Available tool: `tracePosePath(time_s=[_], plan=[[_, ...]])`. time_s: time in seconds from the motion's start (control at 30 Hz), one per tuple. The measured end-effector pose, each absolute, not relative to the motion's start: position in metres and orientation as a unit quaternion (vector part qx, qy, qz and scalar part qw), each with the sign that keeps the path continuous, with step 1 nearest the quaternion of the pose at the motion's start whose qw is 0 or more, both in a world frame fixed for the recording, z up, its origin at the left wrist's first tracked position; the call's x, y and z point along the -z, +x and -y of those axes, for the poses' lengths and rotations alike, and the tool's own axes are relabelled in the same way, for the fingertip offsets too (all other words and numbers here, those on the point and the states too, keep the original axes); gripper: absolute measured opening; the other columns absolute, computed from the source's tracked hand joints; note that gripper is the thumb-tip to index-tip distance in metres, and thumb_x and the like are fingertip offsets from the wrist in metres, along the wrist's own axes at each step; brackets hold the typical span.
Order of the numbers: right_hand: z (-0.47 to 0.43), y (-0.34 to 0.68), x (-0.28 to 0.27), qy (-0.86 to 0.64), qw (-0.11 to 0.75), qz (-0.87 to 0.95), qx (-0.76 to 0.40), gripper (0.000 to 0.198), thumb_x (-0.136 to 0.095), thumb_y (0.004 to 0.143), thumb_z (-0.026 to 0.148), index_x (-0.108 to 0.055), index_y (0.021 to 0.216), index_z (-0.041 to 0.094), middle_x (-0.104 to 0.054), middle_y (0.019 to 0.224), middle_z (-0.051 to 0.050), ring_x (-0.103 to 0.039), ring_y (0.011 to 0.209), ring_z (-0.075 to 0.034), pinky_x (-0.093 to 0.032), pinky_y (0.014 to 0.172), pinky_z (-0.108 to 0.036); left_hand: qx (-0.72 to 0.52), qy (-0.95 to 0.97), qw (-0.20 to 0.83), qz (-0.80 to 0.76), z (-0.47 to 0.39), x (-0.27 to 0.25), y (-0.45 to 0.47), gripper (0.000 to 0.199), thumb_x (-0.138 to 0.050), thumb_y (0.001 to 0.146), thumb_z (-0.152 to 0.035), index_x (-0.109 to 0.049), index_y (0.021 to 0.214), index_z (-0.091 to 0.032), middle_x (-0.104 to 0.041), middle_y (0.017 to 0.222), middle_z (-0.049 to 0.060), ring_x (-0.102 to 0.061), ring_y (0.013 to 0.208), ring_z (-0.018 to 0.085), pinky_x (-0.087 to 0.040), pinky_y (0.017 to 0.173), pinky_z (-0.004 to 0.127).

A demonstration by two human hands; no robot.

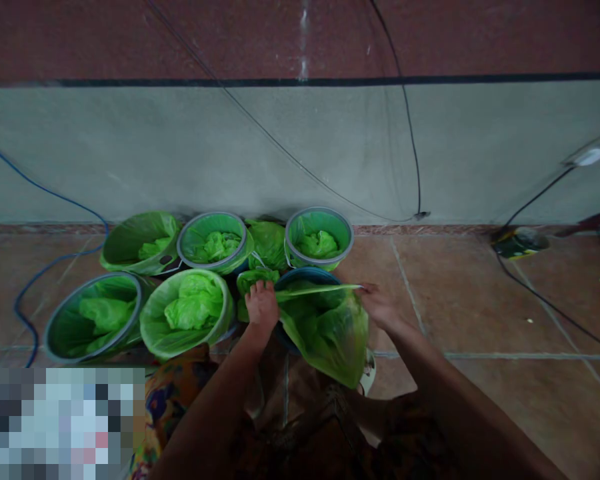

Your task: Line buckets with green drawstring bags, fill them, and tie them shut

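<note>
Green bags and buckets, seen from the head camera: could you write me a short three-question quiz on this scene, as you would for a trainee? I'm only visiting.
1. Multiple choice. What do the left hand and right hand hold stretched between them? A) a rope; B) a bag; C) a towel.
2. True or false: a blue cable runs down the left side of the picture.
3. Fill the gap: the buckets stand on a ____ floor.

Key: 1 B; 2 true; 3 tiled.
</note>
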State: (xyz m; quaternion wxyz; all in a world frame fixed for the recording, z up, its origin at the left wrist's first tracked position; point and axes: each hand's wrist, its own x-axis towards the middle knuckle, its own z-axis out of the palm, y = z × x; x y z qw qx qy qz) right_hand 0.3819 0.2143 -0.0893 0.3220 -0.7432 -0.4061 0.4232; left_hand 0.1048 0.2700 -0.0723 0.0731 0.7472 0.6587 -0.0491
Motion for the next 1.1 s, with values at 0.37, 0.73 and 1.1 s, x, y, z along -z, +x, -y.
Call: tracePosePath(time_s=[0.37, 0.73, 1.1], plan=[[-0.204, 0.389, 0.073, -0.835, -0.060, 0.509, -0.203, 0.051, -0.063, 0.077, 0.023, -0.061, 0.126, 0.010, -0.066, 0.117, -0.021, -0.064, 0.107, -0.033, -0.050, 0.083, -0.038, 0.005, 0.665, 0.227, -0.712, -0.287, 0.078, 0.083, 0.043, -0.050, 0.086, -0.014, -0.054, 0.128, -0.010, -0.069, 0.112, 0.017, -0.066, 0.106, 0.027, -0.048, 0.089, 0.033], [-0.225, 0.345, 0.111, -0.758, 0.097, 0.613, -0.203, 0.027, -0.047, 0.091, 0.028, -0.069, 0.100, 0.016, -0.071, 0.097, -0.011, -0.064, 0.095, -0.022, -0.044, 0.085, -0.029, -0.112, 0.668, 0.291, -0.675, -0.288, 0.114, 0.117, 0.018, -0.052, 0.085, -0.019, -0.069, 0.085, -0.014, -0.071, 0.090, 0.012, -0.064, 0.097, 0.025, -0.045, 0.087, 0.033], [-0.288, 0.353, 0.102, -0.783, 0.135, 0.534, -0.289, 0.036, -0.044, 0.094, 0.037, -0.073, 0.087, 0.016, -0.074, 0.090, -0.009, -0.066, 0.076, -0.016, -0.045, 0.068, -0.023, -0.220, 0.460, 0.515, -0.689, -0.345, 0.117, 0.108, 0.014, -0.058, 0.077, -0.015, -0.061, 0.064, -0.015, -0.060, 0.059, -0.001, -0.058, 0.056, 0.012, -0.044, 0.055, 0.023]])
